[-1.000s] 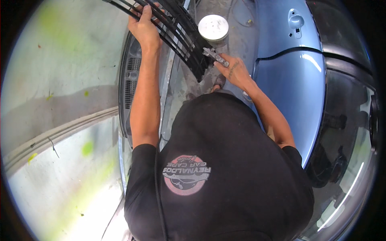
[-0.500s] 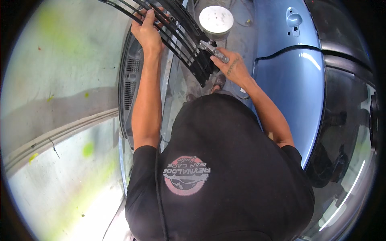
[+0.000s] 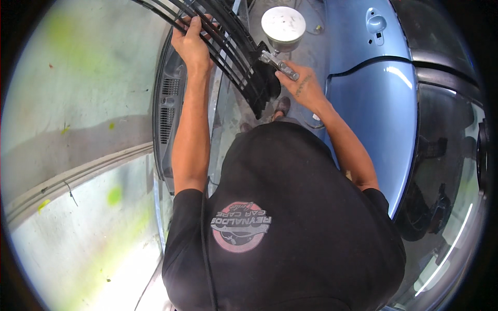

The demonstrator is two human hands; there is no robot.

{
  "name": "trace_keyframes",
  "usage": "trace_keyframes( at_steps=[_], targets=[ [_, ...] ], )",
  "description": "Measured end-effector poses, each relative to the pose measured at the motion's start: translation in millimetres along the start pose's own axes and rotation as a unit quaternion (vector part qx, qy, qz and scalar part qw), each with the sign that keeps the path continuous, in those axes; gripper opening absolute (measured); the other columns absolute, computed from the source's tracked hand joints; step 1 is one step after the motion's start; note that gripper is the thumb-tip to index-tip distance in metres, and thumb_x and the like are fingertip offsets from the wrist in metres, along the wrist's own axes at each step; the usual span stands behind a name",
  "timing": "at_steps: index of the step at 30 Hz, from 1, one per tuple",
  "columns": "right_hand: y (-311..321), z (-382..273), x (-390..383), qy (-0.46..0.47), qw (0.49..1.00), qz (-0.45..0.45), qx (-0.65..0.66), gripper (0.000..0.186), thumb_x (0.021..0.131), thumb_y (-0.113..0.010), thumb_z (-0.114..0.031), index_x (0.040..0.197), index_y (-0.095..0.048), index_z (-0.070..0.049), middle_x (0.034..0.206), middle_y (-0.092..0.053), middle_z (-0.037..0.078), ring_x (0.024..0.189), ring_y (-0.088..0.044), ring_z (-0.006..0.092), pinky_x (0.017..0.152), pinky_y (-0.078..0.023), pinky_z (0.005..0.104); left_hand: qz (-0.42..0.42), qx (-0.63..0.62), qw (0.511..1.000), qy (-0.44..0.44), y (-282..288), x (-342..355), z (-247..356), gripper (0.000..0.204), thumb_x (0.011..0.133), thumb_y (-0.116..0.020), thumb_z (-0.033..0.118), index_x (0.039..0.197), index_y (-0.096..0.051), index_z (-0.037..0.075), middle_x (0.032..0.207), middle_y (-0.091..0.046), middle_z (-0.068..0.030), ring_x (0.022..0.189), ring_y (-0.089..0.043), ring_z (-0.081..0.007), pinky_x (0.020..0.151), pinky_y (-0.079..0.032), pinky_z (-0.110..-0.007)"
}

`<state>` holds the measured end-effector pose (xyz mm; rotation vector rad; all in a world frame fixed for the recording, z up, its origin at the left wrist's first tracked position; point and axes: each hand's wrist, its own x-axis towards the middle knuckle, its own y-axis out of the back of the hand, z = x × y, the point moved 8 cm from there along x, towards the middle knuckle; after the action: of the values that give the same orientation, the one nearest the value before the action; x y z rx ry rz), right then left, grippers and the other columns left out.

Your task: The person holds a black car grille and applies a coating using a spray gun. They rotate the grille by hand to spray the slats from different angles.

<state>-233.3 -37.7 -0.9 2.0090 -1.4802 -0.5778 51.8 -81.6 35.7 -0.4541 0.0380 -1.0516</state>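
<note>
My left hand (image 3: 193, 46) is closed round the slats of a black slatted car grille (image 3: 236, 65), which slants from the upper left down toward the middle. Its lower end hangs in front of my body, above my shoes. In my right hand (image 3: 306, 88) is a metal spray gun (image 3: 280, 66), gripped with the fingers wrapped round it. A round cup with a white, speckled lid (image 3: 283, 24) stands on top of the gun. The gun is close to the grille's right side; whether they touch I cannot tell. My right trigger finger is partly hidden.
At my right stands a light blue car panel with a door handle (image 3: 376, 24), beside dark car glass (image 3: 441, 171). To the left, a black vented cowl (image 3: 167, 114) runs along a pale surface (image 3: 78, 103) with yellow-green paint smears. A dark cord (image 3: 205, 238) hangs down my back.
The spray gun and its cup have shifted slightly right. The grille's lower end has tilted a little left and nearer to me. Both hands keep their hold.
</note>
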Motion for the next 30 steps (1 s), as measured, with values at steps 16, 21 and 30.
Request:
trace_keyframes(
  at_steps=[16, 21, 30],
  targets=[
    [-8.6, 26.5, -9.4, -0.031, 0.994, -0.070, -0.073, 0.050, 0.092, -0.071, -0.035, 0.122, -0.068, 0.005, 0.099, -0.072, 0.031, 0.097, -0.070, 0.0468, 0.086, -0.053, 0.0472, -0.005, -0.013, 1.000, 0.012, 9.4, -0.8, 6.2, 0.018, 0.104, -0.049, 0.012, 0.111, -0.055, -0.003, 0.104, -0.072, -0.0219, 0.084, -0.073, -0.0327, 0.074, -0.061, -0.046],
    [-10.8, 40.2, -15.7, 0.005, 0.986, -0.082, -0.142, 0.047, 0.093, -0.071, -0.034, 0.121, -0.068, 0.003, 0.095, -0.071, 0.030, 0.094, -0.069, 0.0470, 0.084, -0.053, 0.0477, -0.016, -0.037, 0.999, 0.011, 13.3, -2.9, -2.1, 0.017, 0.104, -0.047, 0.011, 0.112, -0.052, -0.004, 0.105, -0.071, -0.0240, 0.085, -0.073, -0.0349, 0.074, -0.061, -0.048],
    [-13.8, 54.4, -36.7, -0.056, 0.993, -0.075, -0.069, 0.055, 0.094, -0.071, -0.034, 0.130, -0.063, 0.007, 0.082, -0.069, 0.026, 0.077, -0.070, 0.0379, 0.076, -0.052, 0.0428, -0.065, -0.033, 0.997, 0.007, 0.0, 3.1, 2.5, 0.019, 0.103, -0.050, 0.011, 0.113, -0.054, -0.005, 0.105, -0.071, -0.0228, 0.086, -0.074, -0.0361, 0.071, -0.061, -0.046]
  ],
)
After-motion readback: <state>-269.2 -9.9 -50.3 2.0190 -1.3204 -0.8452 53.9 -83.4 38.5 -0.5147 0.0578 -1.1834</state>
